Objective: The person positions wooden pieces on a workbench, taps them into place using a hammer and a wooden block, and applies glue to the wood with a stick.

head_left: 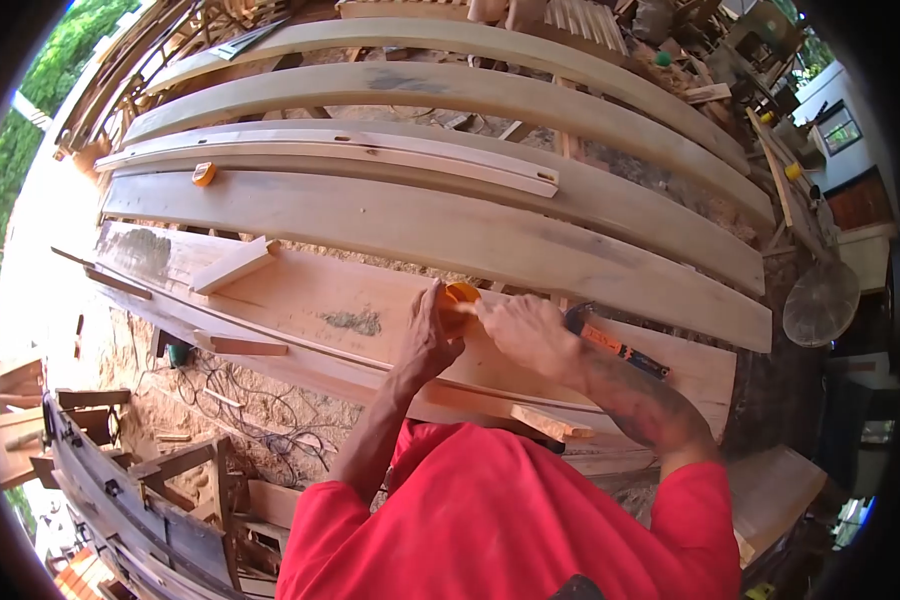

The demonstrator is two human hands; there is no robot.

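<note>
Over the nearest wide plank (360, 290), my left hand (430, 328) is closed around a small yellow-orange container (461, 293), its opening facing up. My right hand (523, 328) is closed on a thin pale stick (462, 308) whose end meets the container. What the container holds is too small to tell. An orange and black hammer-like tool (625, 352) lies on the plank to the right of my right hand. A short pale wood block (234, 266) rests on the plank at the left, and a dark smudge (352, 322) marks the wood left of my left hand.
Several long planks (440, 225) lie side by side beyond. A yellow tape measure (203, 175) and a slotted narrow beam (370, 150) rest on them. Cables (260, 410) tangle on the dusty ground at the lower left. A round fan-like object (821, 304) stands at the right.
</note>
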